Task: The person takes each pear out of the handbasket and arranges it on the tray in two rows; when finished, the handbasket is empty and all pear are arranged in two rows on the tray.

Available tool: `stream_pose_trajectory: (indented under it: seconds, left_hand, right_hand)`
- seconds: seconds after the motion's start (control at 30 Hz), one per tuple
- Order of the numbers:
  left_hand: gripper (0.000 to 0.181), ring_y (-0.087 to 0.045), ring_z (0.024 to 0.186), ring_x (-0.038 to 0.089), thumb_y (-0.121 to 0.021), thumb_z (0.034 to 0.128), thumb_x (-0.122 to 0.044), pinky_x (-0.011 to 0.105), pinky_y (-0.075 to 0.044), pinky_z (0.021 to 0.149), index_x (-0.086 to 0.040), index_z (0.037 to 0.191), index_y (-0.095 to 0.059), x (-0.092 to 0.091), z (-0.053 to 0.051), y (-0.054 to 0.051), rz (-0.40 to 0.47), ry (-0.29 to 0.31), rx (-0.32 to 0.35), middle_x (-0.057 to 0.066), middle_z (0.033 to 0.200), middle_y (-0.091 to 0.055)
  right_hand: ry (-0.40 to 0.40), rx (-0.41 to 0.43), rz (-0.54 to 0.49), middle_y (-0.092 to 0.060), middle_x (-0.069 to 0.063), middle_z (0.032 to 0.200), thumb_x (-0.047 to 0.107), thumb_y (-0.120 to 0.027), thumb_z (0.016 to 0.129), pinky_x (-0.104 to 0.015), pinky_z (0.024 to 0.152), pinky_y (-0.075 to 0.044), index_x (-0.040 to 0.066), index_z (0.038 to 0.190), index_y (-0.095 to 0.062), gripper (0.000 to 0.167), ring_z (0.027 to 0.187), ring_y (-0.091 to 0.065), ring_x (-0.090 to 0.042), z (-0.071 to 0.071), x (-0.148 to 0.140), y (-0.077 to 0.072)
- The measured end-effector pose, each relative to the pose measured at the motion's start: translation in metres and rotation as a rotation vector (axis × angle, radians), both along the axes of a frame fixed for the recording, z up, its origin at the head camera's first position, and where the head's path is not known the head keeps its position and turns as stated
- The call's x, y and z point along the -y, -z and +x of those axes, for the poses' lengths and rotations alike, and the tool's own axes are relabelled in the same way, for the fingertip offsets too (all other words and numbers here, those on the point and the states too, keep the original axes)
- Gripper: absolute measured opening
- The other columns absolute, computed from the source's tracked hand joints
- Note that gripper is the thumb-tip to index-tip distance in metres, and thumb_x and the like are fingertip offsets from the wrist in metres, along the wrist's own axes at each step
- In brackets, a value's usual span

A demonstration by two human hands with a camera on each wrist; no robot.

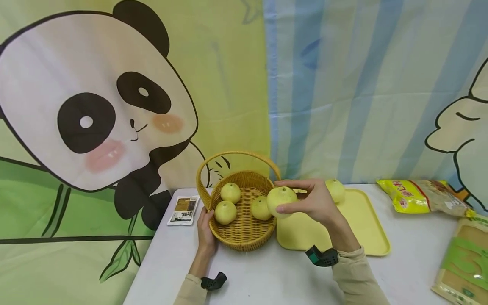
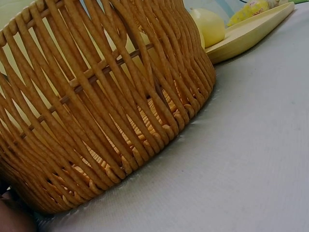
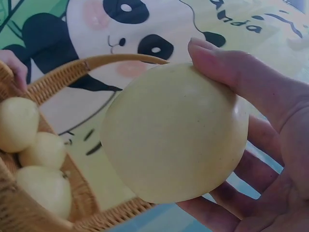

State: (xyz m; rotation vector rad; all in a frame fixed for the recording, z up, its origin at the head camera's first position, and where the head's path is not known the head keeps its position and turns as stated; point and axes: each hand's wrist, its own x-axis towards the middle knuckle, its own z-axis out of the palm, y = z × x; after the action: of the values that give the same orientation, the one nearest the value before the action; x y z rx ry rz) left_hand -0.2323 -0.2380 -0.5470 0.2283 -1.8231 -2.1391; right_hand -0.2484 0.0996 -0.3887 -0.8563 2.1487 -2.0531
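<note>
A round, pale-yellow pear (image 1: 281, 201) is gripped by my right hand (image 1: 310, 203) above the right rim of a wicker basket (image 1: 241, 241). In the right wrist view, thumb and fingers wrap round this pear (image 3: 174, 135). My left hand (image 1: 206, 232) holds the basket's left side near the foot of its arched handle. Three pears lie inside: one at the back left (image 1: 230, 192), one in front of it (image 1: 225, 212) and one at the right (image 1: 261, 208). The left wrist view is mostly filled by the basket's woven wall (image 2: 106, 96).
A yellow tray (image 1: 367, 228) lies right of the basket, with another pear (image 1: 335, 190) at its back. Farther right are a yellow snack bag (image 1: 411, 197) and a green-and-brown packet (image 1: 463, 262). A small white packet (image 1: 184, 210) lies left of the basket. Printed curtains hang behind.
</note>
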Motion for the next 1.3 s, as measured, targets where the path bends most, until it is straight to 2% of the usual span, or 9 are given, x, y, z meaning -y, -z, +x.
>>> stream_pose_trajectory:
  seconds: [0.23, 0.33, 0.43, 0.6, 0.77, 0.97, 1.07, 1.2, 1.3]
  left_hand:
    - [0.052, -0.046, 0.143, 0.017, -0.036, 0.1086, -0.022, 0.013, -0.038, 0.111, -0.008, 0.157, -0.046, -0.001, 0.001, -0.002, -0.004, 0.012, 0.012, 0.014, 0.16, -0.048]
    - [0.052, -0.045, 0.144, 0.016, -0.035, 0.1091, -0.023, 0.012, -0.037, 0.11, -0.008, 0.158, -0.045, -0.002, 0.002, -0.002, -0.012, 0.015, 0.018, 0.013, 0.16, -0.047]
    - [0.051, -0.045, 0.144, 0.018, -0.035, 0.1091, -0.022, 0.012, -0.038, 0.11, -0.008, 0.157, -0.046, -0.003, 0.002, -0.001, -0.009, 0.017, 0.016, 0.014, 0.159, -0.048]
    - [0.052, -0.042, 0.148, 0.021, -0.035, 0.1091, -0.023, 0.011, -0.036, 0.111, -0.008, 0.158, -0.044, -0.004, 0.0, -0.001, -0.021, 0.027, 0.017, 0.013, 0.161, -0.047]
    - [0.05, -0.047, 0.141, 0.015, -0.037, 0.1091, -0.023, 0.012, -0.039, 0.109, -0.007, 0.156, -0.047, -0.003, 0.0, 0.001, -0.018, 0.014, 0.015, 0.014, 0.158, -0.049]
    - [0.05, -0.049, 0.137, 0.011, -0.037, 0.1087, -0.021, 0.013, -0.04, 0.109, -0.006, 0.155, -0.047, 0.0, 0.0, -0.001, 0.016, 0.011, 0.016, 0.014, 0.157, -0.049]
    - [0.05, -0.05, 0.136, 0.01, -0.036, 0.1086, -0.021, 0.013, -0.039, 0.109, -0.006, 0.155, -0.046, 0.001, 0.001, -0.003, 0.015, 0.006, 0.024, 0.014, 0.157, -0.049]
    - [0.051, -0.049, 0.136, 0.008, -0.035, 0.1092, -0.022, 0.012, -0.038, 0.11, -0.006, 0.157, -0.044, 0.0, 0.002, -0.005, 0.008, 0.012, 0.03, 0.014, 0.159, -0.047]
    - [0.052, -0.049, 0.137, 0.008, -0.034, 0.1093, -0.022, 0.011, -0.038, 0.11, -0.006, 0.157, -0.044, 0.0, 0.002, -0.006, 0.0, 0.015, 0.03, 0.014, 0.159, -0.047]
  right_hand:
    - [0.146, -0.074, 0.058, -0.078, -0.002, 0.126, 0.002, -0.092, 0.078, -0.027, 0.091, -0.059, 0.002, 0.128, -0.076, 0.053, 0.123, -0.066, -0.011, -0.005, -0.037, -0.003]
    - [0.237, -0.07, 0.068, -0.079, 0.005, 0.125, 0.003, -0.091, 0.08, -0.024, 0.088, -0.057, 0.003, 0.13, -0.075, 0.052, 0.124, -0.065, -0.008, -0.005, -0.057, -0.003]
    - [0.331, -0.049, 0.029, -0.078, 0.008, 0.124, 0.001, -0.09, 0.081, -0.02, 0.083, -0.058, 0.002, 0.131, -0.074, 0.053, 0.121, -0.066, -0.006, -0.008, -0.079, -0.001]
    - [0.533, -0.013, -0.054, -0.079, 0.016, 0.116, -0.001, -0.089, 0.081, -0.013, 0.08, -0.057, -0.003, 0.131, -0.073, 0.052, 0.115, -0.066, -0.004, -0.02, -0.127, 0.016]
    - [0.704, 0.116, -0.117, -0.078, 0.021, 0.108, 0.004, -0.092, 0.08, -0.008, 0.082, -0.053, 0.0, 0.134, -0.072, 0.058, 0.112, -0.065, 0.001, -0.028, -0.17, 0.04]
    - [0.764, 0.223, -0.242, -0.079, 0.018, 0.104, 0.003, -0.093, 0.078, -0.008, 0.078, -0.055, 0.006, 0.132, -0.075, 0.058, 0.099, -0.07, 0.003, -0.038, -0.194, 0.066]
    - [0.81, 0.272, -0.255, -0.079, 0.019, 0.103, 0.007, -0.095, 0.076, -0.008, 0.077, -0.055, 0.009, 0.131, -0.076, 0.058, 0.096, -0.071, 0.003, -0.045, -0.196, 0.075]
    - [0.875, 0.331, -0.155, -0.073, 0.024, 0.102, 0.018, -0.096, 0.077, -0.006, 0.076, -0.053, 0.011, 0.136, -0.073, 0.064, 0.095, -0.066, 0.006, -0.053, -0.195, 0.085]
    - [0.9, 0.314, -0.059, -0.069, 0.026, 0.104, 0.024, -0.095, 0.079, -0.004, 0.078, -0.052, 0.007, 0.139, -0.07, 0.066, 0.096, -0.064, 0.008, -0.059, -0.192, 0.093]
